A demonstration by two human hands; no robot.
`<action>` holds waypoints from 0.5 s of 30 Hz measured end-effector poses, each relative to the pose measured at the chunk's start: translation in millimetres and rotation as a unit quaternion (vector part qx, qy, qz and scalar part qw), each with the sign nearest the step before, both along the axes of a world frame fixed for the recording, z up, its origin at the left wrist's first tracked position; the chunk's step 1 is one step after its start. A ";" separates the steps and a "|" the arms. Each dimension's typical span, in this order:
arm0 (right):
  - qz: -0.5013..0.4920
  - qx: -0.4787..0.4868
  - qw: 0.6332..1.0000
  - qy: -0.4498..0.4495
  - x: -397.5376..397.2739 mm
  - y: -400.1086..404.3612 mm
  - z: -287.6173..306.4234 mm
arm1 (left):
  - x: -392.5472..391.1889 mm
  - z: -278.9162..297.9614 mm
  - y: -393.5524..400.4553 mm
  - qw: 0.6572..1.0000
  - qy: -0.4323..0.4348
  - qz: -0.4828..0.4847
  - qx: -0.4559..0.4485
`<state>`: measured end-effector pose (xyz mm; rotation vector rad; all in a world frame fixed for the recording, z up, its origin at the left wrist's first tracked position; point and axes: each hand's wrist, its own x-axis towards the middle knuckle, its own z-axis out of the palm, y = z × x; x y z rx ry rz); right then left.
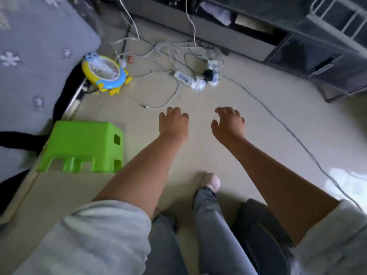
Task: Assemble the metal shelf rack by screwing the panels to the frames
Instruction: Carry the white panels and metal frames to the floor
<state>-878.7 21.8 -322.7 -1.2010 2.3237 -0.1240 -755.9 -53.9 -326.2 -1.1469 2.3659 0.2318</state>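
My left hand (pixel 173 124) and my right hand (pixel 228 124) reach forward side by side over the pale floor, palms down, fingers loosely curled, and neither holds anything. A white metal rack frame (pixel 337 18) with thin bars shows at the top right corner, partly cut off by the picture's edge. No panels, screws or tools are visible. The view is blurred.
A green plastic stool (pixel 83 145) stands at the left beside a grey bed (pixel 35 66). A yellow toy fan (pixel 105 73), power strips (pixel 190 79) and tangled cables lie on the floor ahead. A long cable (pixel 297 139) runs along the right. Dark cabinets (pixel 317 54) line the far right.
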 end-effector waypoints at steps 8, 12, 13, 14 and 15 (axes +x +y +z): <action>-0.076 0.007 0.997 0.022 -169.1 1.8 25.0 | -166.5 20.2 -19.2 0.998 0.016 -0.058 -0.011; -0.109 0.026 0.993 0.030 -235.2 -12.7 26.0 | -229.3 18.4 -46.9 0.996 0.020 -0.085 -0.017; -0.119 0.029 0.992 0.033 -251.7 -19.3 25.9 | -244.7 16.1 -54.9 0.995 0.014 -0.096 -0.013; -0.129 0.031 0.990 0.037 -268.7 -26.8 25.2 | -259.6 13.8 -63.4 0.994 0.010 -0.107 -0.009; -0.140 0.034 0.989 0.042 -286.3 -34.9 24.5 | -274.8 10.8 -72.2 0.993 0.009 -0.114 -0.006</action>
